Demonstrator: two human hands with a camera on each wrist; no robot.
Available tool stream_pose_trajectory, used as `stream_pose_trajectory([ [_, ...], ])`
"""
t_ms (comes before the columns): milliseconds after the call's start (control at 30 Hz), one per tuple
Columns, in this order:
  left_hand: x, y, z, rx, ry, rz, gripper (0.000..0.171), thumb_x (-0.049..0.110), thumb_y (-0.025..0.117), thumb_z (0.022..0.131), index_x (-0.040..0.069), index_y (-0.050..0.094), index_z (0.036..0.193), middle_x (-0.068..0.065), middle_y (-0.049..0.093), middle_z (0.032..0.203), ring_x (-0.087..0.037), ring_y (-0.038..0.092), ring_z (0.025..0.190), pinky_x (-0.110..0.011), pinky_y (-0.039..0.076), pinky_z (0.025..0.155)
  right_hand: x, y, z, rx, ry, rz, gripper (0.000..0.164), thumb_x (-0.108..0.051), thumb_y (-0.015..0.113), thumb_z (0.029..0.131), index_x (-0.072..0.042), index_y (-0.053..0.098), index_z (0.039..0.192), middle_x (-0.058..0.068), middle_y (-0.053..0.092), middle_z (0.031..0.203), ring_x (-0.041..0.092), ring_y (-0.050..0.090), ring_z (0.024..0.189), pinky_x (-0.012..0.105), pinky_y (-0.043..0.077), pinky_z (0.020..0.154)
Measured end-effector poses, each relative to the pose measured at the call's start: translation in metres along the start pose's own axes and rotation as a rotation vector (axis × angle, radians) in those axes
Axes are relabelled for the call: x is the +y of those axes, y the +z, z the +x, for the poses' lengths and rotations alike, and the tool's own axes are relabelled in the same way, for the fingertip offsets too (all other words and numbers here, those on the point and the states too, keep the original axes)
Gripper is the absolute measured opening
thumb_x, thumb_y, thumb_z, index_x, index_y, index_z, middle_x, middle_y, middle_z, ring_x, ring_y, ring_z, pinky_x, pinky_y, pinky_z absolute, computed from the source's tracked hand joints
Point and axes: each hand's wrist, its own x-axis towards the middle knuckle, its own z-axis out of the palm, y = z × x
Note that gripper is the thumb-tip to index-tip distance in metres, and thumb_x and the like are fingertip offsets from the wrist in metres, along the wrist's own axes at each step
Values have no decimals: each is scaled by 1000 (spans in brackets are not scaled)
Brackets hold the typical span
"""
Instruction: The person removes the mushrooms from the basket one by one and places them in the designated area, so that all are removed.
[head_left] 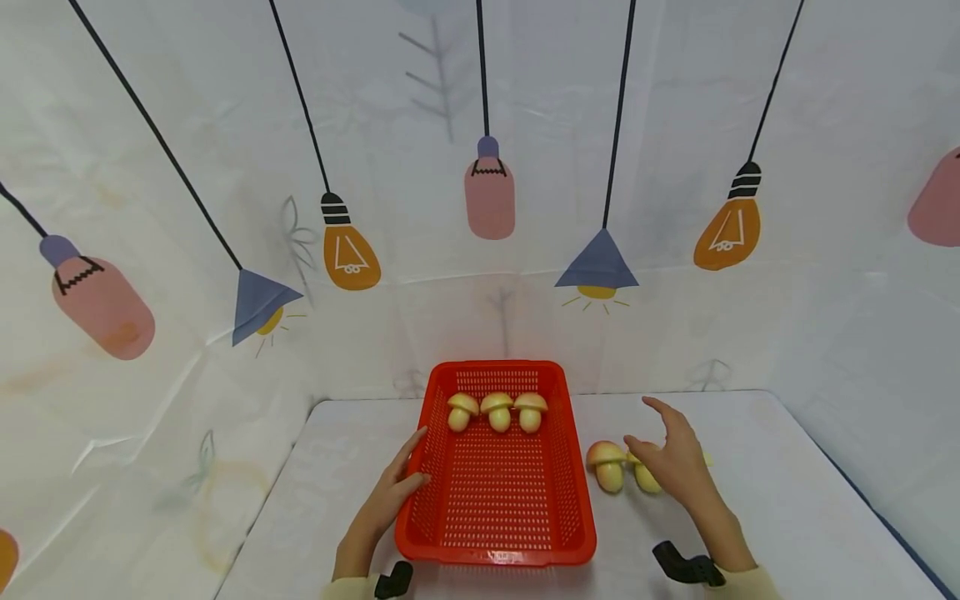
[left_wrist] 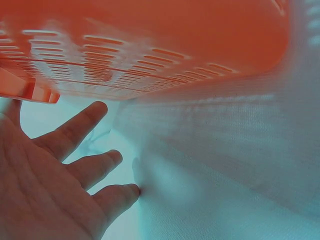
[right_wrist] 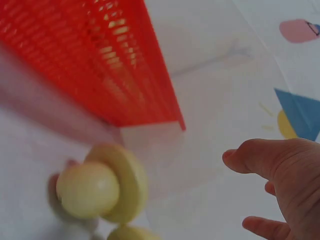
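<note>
Right hand (head_left: 678, 462), lower right of frame, fingers parted, empty, a mushroom (head_left: 608, 468) just left, stem down-frame; left hand (head_left: 386, 498), fingers spread, touching red basket (head_left: 495, 555).

A basket (head_left: 495, 517) lies on a table (head_left: 795, 492), its far end near the wall sheet (head_left: 420, 333) behind. Inside, three mushrooms (head_left: 498, 418) stand side by side across the far end. The left hand (head_left: 384, 502) is at the basket's left side, its thumb on the rim. To the right, on the table, are more mushrooms (head_left: 609, 477) — one just beside the basket, the next immediately right of it, partly hidden by the right hand (head_left: 681, 467), which is apart from the basket.
</note>
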Motion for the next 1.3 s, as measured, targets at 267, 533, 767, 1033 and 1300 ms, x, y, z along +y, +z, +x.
stream_pose_trajectory([
  [267,0,-1,0,-6,2,5,74,12,54,98,29,25,164,-30,44,152,-35,61,117,-37,55,88,-33,27,10,-71,-15,57,70,-17,74,92,0,42,152,30,42,153,50,40,140,66,47,100],
  [533,0,-1,-1,20,-17,-11,74,13,56,97,31,27,164,-28,45,151,-33,62,113,-36,55,87,-64,59,21,-137,-16,159,71,-16,75,92,-5,42,153,25,42,156,48,44,137,62,49,102],
  [767,-3,1,1,27,-23,-19,74,14,57,96,32,29,163,-27,46,150,-32,61,113,-37,54,87,-84,76,26,-190,-52,192,70,-18,75,92,-4,43,153,24,42,157,45,41,142,62,43,108],
  [1033,-2,1,2,18,-23,-22,75,13,56,97,31,28,163,-27,47,149,-32,61,113,-37,55,87,-89,94,35,-239,-47,185,73,-24,75,92,-3,43,154,25,45,154,45,45,141,63,43,107],
  [1300,-1,1,1,43,-15,-22,75,13,57,95,30,30,163,-27,49,147,-32,61,113,-37,54,87,-88,108,46,-270,-71,182,72,-24,74,92,0,43,153,28,47,152,49,47,138,64,42,106],
])
